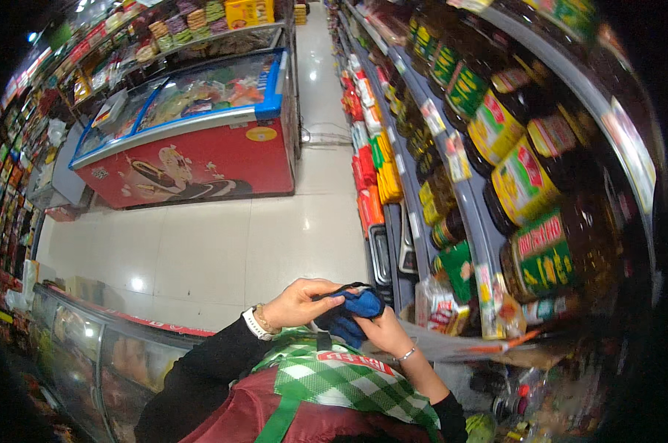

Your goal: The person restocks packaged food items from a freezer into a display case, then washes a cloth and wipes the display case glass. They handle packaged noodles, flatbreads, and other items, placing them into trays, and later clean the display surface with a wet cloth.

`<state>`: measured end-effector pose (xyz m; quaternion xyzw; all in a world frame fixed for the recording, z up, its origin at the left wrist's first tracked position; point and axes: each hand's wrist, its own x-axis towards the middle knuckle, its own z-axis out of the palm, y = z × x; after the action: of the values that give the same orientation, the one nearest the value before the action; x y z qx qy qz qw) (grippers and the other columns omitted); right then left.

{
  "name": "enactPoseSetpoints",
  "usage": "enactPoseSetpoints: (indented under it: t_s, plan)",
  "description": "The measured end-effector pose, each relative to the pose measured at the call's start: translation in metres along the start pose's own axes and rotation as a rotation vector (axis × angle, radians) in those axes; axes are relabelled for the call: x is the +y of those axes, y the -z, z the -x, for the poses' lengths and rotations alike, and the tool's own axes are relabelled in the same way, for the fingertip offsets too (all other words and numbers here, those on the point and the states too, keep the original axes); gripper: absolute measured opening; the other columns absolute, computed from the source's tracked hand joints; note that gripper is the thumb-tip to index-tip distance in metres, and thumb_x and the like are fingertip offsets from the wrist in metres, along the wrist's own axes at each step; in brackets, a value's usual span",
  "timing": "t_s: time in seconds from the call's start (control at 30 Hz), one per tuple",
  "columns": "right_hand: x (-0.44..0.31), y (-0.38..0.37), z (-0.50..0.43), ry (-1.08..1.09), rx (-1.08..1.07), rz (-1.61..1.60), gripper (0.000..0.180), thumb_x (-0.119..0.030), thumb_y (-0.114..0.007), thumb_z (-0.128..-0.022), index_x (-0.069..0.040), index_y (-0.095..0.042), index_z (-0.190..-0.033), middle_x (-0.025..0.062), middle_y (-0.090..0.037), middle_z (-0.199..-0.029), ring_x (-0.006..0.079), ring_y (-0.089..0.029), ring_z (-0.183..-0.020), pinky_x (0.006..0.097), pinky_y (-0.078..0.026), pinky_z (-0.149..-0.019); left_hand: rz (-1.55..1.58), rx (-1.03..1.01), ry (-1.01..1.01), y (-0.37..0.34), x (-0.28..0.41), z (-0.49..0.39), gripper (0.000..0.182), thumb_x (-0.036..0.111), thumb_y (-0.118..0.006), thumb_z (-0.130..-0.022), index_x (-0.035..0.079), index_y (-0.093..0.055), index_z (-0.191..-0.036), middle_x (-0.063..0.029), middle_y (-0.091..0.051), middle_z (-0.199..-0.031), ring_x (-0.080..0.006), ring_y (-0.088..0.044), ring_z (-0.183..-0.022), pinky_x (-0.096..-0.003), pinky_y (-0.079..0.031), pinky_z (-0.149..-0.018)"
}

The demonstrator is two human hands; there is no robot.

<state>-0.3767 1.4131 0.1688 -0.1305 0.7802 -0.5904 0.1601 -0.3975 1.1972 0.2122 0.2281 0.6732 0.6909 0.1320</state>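
Note:
A dark blue cloth item with black edging (363,303) is bunched up in front of my apron, between both hands. My left hand (299,303), with a white watch strap at the wrist, grips its left edge between thumb and fingers. At its lower right, my right hand (385,332) holds the item, its fingers partly hidden beneath the cloth. What kind of cloth item it is, I cannot tell. A green-and-white checked apron (339,379) covers my front.
Shelves with large cooking-oil bottles (525,180) rise close on the right. A red chest freezer (201,160) with blue-framed lids stands ahead to the left. A glass-fronted display case (129,354) is at lower left. Tiled floor (206,243) runs between them.

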Motion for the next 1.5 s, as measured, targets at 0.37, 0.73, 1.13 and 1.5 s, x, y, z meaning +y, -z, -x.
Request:
enactPoseSetpoints:
  t_s: [0.37, 0.73, 1.13, 1.5]
  plan:
    - [-0.049, -0.051, -0.222, -0.024, 0.113, -0.062, 0.023, -0.020, -0.049, -0.095, 0.000, -0.057, -0.102, 0.0020, -0.057, -0.079, 0.0094, -0.050, -0.072, 0.0247, -0.044, -0.066, -0.877, 0.661, -0.196, 0.220, -0.084, -0.092, 0.024, 0.024, -0.064, -0.084, 0.003, -0.065, -0.097, -0.0111, -0.062, -0.090, -0.0252, -0.057, -0.084, -0.0363, -0.043, -0.079]
    - [-0.051, -0.148, -0.382, -0.579, -0.102, -1.278, 0.033, -0.037, -0.044, -0.094, -0.007, -0.058, -0.096, 0.0057, -0.062, -0.087, 0.0174, -0.059, -0.080, 0.0315, -0.048, -0.077, 1.402, 0.286, 0.371, 0.287, -0.150, -0.120, 0.038, 0.042, -0.042, -0.093, 0.010, -0.061, -0.094, -0.0084, -0.064, -0.092, -0.0209, -0.061, -0.086, -0.0373, -0.048, -0.082]
    - [-0.059, -0.191, -0.494, 0.319, 0.245, -0.275, 0.030, -0.021, -0.051, -0.091, -0.002, -0.052, -0.115, 0.0097, -0.055, -0.112, 0.0269, -0.052, -0.104, 0.0399, -0.037, -0.097, 0.859, 0.776, 0.064, 0.343, -0.104, -0.144, 0.048, 0.039, -0.029, -0.100, 0.005, -0.041, -0.133, -0.0030, -0.051, -0.124, -0.0128, -0.049, -0.110, -0.0283, -0.036, -0.099]
    - [-0.052, -0.245, -0.606, -0.737, -0.626, -1.153, 0.049, -0.042, -0.049, -0.091, -0.011, -0.045, -0.128, 0.0069, -0.053, -0.120, 0.0215, -0.053, -0.106, 0.0384, -0.043, -0.093, -0.083, 1.260, 0.239, 0.455, -0.134, -0.169, 0.066, 0.042, -0.035, -0.096, -0.003, -0.019, -0.141, -0.0157, -0.032, -0.137, -0.0261, -0.031, -0.125, -0.0373, -0.022, -0.105]
